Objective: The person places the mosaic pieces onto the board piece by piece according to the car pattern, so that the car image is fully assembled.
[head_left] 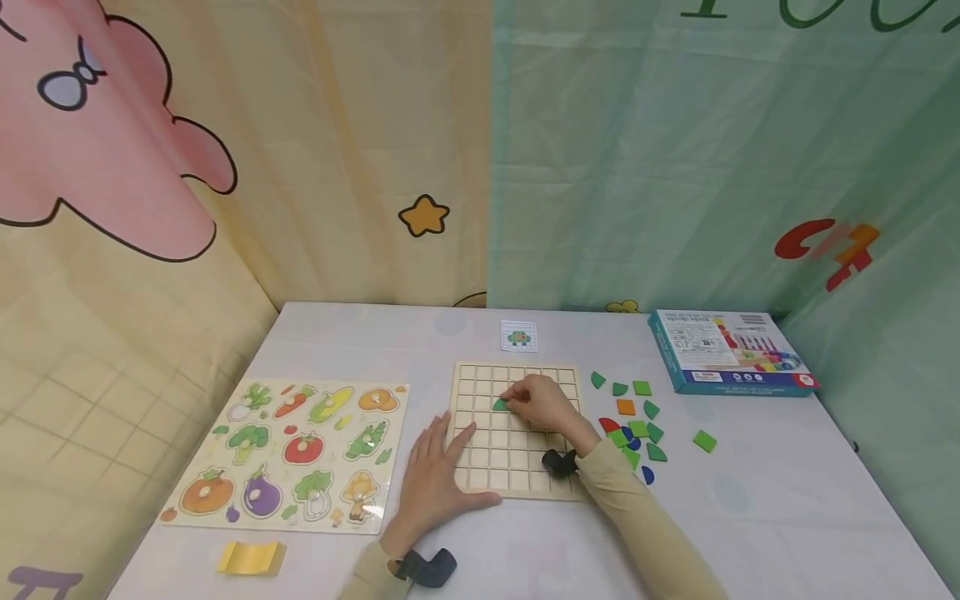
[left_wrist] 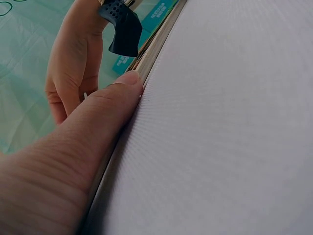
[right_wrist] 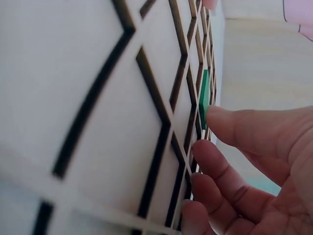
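Note:
A wooden grid board [head_left: 477,460] lies on the table in the head view. On its upper middle squares, my right hand [head_left: 542,403] pinches a small green rounded tile [head_left: 499,405]. Close up in the right wrist view, the thumb presses against the tile [right_wrist: 204,95], which is right at the grid's raised lines. My left hand [head_left: 433,485] spreads around the board's near left corner, its fingers along the left side. In the left wrist view, its thumb lies along the board's front edge [left_wrist: 155,49].
Right of the board lie several loose tiles, including green quarter rounds [head_left: 657,452], an orange square [head_left: 626,407] and blue half rounds [head_left: 648,475]. Behind it sits a pattern card [head_left: 519,337]. A boxed set [head_left: 731,354], a vegetable puzzle [head_left: 285,475] and a yellow block [head_left: 252,558] surround it.

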Motion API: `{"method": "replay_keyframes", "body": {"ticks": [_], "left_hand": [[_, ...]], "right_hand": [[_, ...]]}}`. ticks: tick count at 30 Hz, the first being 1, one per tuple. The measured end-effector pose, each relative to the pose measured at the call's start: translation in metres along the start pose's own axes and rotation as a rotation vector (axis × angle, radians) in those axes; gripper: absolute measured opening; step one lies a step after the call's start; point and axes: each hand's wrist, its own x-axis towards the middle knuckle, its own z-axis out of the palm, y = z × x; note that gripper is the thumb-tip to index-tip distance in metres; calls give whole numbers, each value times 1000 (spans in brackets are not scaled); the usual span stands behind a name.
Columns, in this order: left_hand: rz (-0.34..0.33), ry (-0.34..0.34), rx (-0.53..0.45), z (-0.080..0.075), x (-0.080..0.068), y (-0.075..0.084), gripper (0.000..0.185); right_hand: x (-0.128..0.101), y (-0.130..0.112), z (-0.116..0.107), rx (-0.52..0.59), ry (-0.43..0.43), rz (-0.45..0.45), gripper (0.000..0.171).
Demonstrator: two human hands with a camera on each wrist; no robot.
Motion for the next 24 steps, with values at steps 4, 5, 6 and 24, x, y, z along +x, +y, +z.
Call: {"method": "replay_keyframes", "body": {"ticks": [4, 5, 6, 24], "left_hand": [[-2, -2, 1, 0, 0, 0, 109], [-1, -4, 1, 0, 0, 0, 109], [-1, -6, 1, 0, 0, 0, 110], [13, 10, 14, 2, 0, -2, 110]], "right_hand": [[-7, 4, -6, -14, -49, -98, 24], [-10, 4, -8, -10, -59, -121, 26], [-14, 6, -11, -4, -67, -142, 28], [-111, 64, -76, 15, 209, 92, 23]]}}
